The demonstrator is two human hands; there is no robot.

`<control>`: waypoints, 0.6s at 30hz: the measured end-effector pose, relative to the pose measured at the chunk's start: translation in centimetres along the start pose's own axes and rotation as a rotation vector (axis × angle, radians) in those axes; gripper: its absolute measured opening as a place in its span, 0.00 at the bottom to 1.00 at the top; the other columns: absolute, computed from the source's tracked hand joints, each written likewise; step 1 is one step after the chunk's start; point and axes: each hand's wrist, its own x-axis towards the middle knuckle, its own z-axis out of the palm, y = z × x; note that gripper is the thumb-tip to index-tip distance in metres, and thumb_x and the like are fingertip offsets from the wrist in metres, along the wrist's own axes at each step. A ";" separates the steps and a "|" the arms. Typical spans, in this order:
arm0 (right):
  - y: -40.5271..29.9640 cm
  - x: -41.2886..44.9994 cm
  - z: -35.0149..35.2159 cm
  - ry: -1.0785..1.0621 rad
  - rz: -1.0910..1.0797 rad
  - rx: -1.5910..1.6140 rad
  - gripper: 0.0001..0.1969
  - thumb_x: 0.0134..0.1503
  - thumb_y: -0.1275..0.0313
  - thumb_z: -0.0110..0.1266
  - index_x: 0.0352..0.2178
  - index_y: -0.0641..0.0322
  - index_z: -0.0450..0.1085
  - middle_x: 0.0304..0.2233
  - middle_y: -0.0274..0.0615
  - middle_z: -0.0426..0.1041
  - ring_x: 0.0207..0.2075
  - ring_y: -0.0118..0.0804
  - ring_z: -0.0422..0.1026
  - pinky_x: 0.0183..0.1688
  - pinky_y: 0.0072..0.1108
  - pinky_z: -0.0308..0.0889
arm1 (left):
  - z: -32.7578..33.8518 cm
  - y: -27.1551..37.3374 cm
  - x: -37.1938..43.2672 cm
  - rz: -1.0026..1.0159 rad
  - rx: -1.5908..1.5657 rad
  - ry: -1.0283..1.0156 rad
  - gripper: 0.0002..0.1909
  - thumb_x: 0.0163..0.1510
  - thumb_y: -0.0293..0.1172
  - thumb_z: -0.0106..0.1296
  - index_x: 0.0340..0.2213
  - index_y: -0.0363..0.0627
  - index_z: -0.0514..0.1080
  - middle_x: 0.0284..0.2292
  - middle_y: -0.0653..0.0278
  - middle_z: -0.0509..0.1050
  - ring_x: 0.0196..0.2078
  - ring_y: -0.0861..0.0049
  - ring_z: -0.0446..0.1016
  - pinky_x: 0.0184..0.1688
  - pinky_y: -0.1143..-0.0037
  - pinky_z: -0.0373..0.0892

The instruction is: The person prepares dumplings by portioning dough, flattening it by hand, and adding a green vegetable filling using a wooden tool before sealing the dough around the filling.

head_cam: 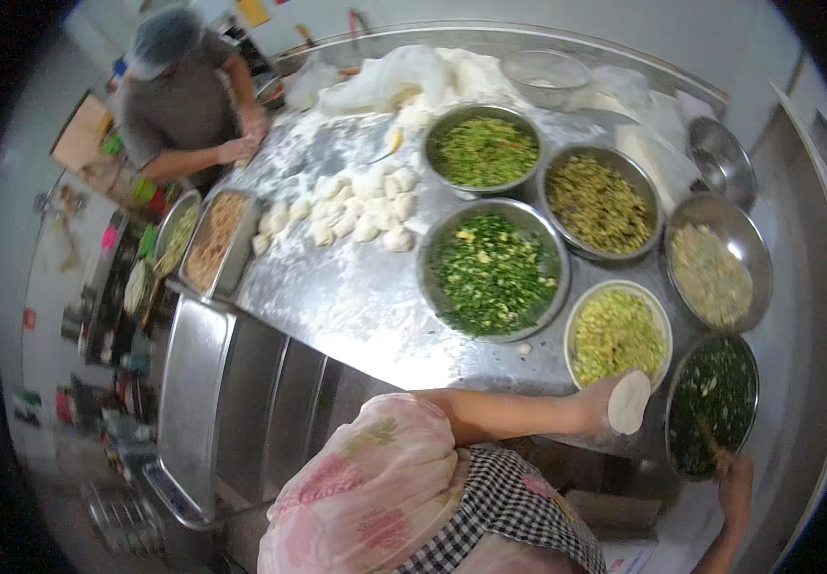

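Observation:
On my left hand (pixel 593 410) rests a flat round dough wrapper (pixel 629 402), close to the near rim of a white-edged bowl of pale green chopped filling (pixel 617 337). My right hand (pixel 734 477) grips a thin wooden utensil (pixel 708 435), whose far end is in a steel bowl of dark green chopped filling (pixel 718 387). The exact kind of utensil is unclear. Left of the pale filling stands a steel bowl of chopped greens with yellow bits (pixel 496 269). Several floured dough pieces (pixel 367 204) lie farther left on the steel worktable (pixel 327 287).
More steel bowls of filling (pixel 485 149), (pixel 600 201), (pixel 711 273) stand at the back and right. A rectangular pan of pinkish filling (pixel 217 240) sits at the left edge. A co-worker (pixel 184 107) handles something at the far left corner. Flour and plastic sheeting (pixel 399 75) lie along the back.

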 end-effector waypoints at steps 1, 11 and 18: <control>-0.1 -0.1 0.2 -0.089 0.021 0.023 0.09 0.49 0.75 0.49 0.24 0.75 0.67 0.17 0.51 0.66 0.23 0.40 0.67 0.26 0.30 0.60 | -0.5 -0.2 -0.4 -0.073 -0.032 -0.058 0.33 0.38 0.34 0.61 0.46 0.38 0.59 0.43 0.52 0.66 0.47 0.62 0.65 0.51 0.70 0.61; 1.6 2.7 5.5 0.003 -0.027 -0.042 0.03 0.44 0.80 0.49 0.20 0.72 0.66 0.17 0.55 0.64 0.18 0.43 0.64 0.23 0.30 0.58 | -3.7 -2.0 -3.4 -0.091 -0.184 0.101 0.27 0.40 0.30 0.58 0.43 0.39 0.61 0.40 0.55 0.67 0.44 0.67 0.66 0.46 0.74 0.63; -6.3 2.5 0.7 -0.007 0.196 0.244 0.05 0.45 0.80 0.47 0.24 0.71 0.70 0.18 0.45 0.65 0.20 0.36 0.66 0.26 0.26 0.61 | -5.1 -3.2 -4.1 -0.339 -0.325 0.131 0.34 0.37 0.27 0.60 0.46 0.39 0.58 0.40 0.58 0.66 0.44 0.71 0.65 0.45 0.74 0.64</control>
